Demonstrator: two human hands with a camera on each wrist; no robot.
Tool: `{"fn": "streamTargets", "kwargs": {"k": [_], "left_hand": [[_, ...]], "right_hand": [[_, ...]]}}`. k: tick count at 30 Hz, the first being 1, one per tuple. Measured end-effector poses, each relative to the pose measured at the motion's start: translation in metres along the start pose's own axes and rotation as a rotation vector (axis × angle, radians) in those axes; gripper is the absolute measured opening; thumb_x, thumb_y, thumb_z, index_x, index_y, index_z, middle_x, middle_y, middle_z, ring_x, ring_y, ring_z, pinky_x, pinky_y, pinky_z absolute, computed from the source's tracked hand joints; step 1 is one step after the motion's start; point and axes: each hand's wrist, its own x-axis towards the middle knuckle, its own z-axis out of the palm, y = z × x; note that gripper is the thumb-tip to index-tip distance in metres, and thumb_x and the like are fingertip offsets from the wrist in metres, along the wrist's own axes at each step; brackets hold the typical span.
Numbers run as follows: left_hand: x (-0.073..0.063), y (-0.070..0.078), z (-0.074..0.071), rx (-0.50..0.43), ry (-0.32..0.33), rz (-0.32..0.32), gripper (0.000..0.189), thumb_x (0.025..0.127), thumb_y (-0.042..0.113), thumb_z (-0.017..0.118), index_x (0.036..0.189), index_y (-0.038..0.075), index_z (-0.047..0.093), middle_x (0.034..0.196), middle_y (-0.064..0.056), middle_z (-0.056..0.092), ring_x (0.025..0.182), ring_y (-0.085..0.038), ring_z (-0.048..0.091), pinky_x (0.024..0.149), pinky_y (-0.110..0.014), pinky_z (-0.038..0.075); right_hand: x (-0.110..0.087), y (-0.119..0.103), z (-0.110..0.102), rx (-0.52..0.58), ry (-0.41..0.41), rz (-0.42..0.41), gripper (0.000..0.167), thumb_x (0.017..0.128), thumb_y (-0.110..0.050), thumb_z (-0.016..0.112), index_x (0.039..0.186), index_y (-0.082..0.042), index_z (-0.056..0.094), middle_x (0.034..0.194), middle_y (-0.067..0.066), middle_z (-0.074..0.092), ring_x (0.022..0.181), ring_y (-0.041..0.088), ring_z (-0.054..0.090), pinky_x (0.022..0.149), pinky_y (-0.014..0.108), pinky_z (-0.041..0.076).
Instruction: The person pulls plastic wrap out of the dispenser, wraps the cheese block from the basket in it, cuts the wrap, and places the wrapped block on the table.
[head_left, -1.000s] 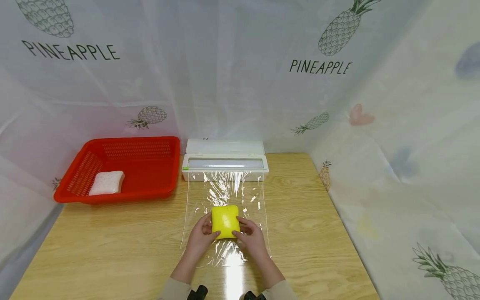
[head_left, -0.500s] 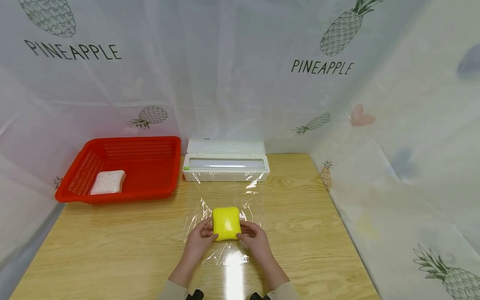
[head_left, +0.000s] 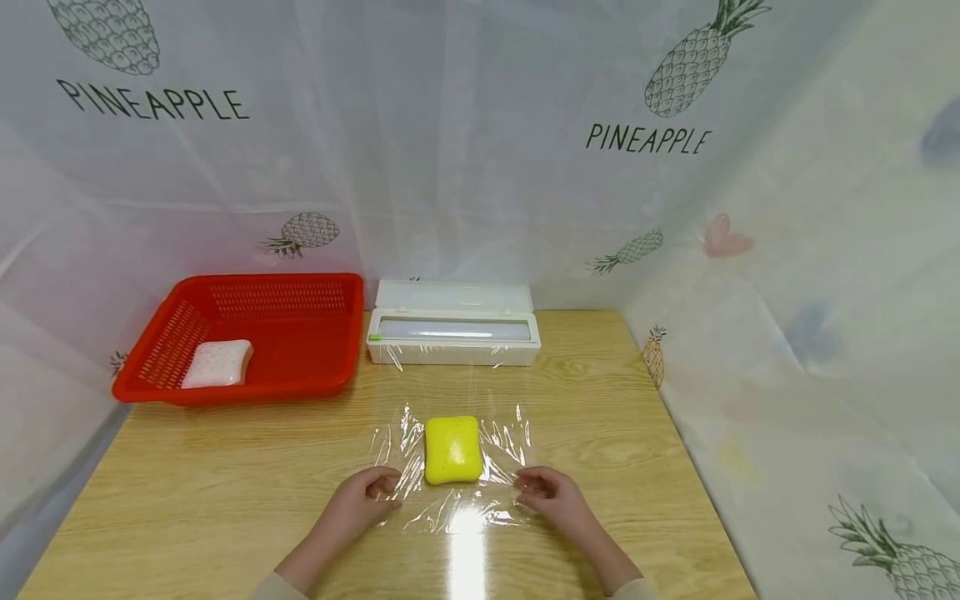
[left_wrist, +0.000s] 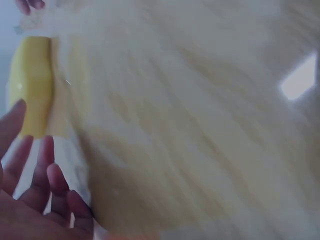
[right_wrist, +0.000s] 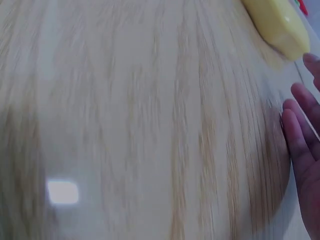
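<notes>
A yellow sponge [head_left: 453, 450] with slightly pinched-in sides lies on a sheet of clear cling film [head_left: 498, 446] on the table. The film runs down from a white cling film dispenser [head_left: 453, 352] whose lid is raised. My left hand [head_left: 363, 498] is at the film's left edge, apart from the sponge, its fingers loosely bent with nothing between them. At the film's right edge is my right hand [head_left: 553, 496], likewise relaxed and holding nothing. The left wrist view shows the sponge [left_wrist: 35, 82] beyond my fingertips; part of it [right_wrist: 280, 27] appears in the right wrist view.
On the back left of the wooden table [head_left: 615, 433] stands a red plastic basket [head_left: 300, 385] with a pale pink sponge [head_left: 217, 364] inside. Behind the table hangs a pineapple-printed curtain [head_left: 465, 183], and another covers the right side.
Both hands have let go of the yellow sponge and moved apart, outward and toward the near side. The sponge stays on the film, which lies flatter than a second ago.
</notes>
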Motion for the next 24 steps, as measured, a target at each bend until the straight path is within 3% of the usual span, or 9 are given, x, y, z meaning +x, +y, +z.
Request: {"fn": "streamTargets", "kwargs": {"k": [5,10,16,22,24], "left_hand": [[-0.011,-0.017,-0.019,0.076,-0.113,0.107,0.036,0.074,0.022,0.085,0.105,0.012,0.071,0.091,0.009,0.062,0.086,-0.012,0.055,0.078,-0.029,0.049],[-0.02,-0.03,-0.037,0.165,-0.163,0.232,0.038,0.068,0.03,0.088,0.1,0.019,0.071,0.097,0.01,0.063,0.092,-0.01,0.056,0.082,-0.031,0.049],[-0.021,-0.039,-0.041,0.275,-0.185,0.339,0.041,0.061,0.029,0.091,0.096,0.028,0.069,0.103,0.013,0.062,0.1,-0.015,0.054,0.086,-0.038,0.046],[-0.021,-0.043,-0.036,0.337,-0.152,0.378,0.039,0.061,0.03,0.091,0.093,0.031,0.069,0.098,0.018,0.058,0.096,-0.012,0.052,0.088,-0.047,0.043],[-0.021,-0.042,-0.035,0.335,-0.14,0.38,0.036,0.061,0.029,0.09,0.09,0.031,0.069,0.094,0.019,0.056,0.091,-0.009,0.051,0.084,-0.045,0.043]], "right_hand": [[-0.01,0.015,-0.019,-0.077,-0.063,-0.005,0.038,0.083,-0.012,0.078,0.118,-0.003,0.066,0.104,0.01,0.07,0.098,0.022,0.063,0.088,0.027,0.048],[-0.017,0.02,-0.033,-0.222,-0.105,-0.001,0.042,0.076,-0.026,0.084,0.114,-0.017,0.07,0.108,-0.006,0.068,0.111,0.017,0.055,0.104,0.032,0.033],[-0.017,0.025,-0.038,-0.373,-0.181,-0.113,0.046,0.071,-0.032,0.085,0.113,-0.022,0.07,0.116,-0.009,0.062,0.113,0.014,0.049,0.102,0.045,0.035],[-0.021,0.026,-0.035,-0.419,-0.185,-0.188,0.042,0.072,-0.025,0.084,0.112,-0.023,0.071,0.116,-0.008,0.06,0.111,0.015,0.048,0.1,0.041,0.038],[-0.022,0.026,-0.034,-0.418,-0.176,-0.207,0.038,0.074,-0.023,0.084,0.11,-0.021,0.072,0.114,-0.007,0.06,0.11,0.017,0.048,0.1,0.038,0.039]]}}
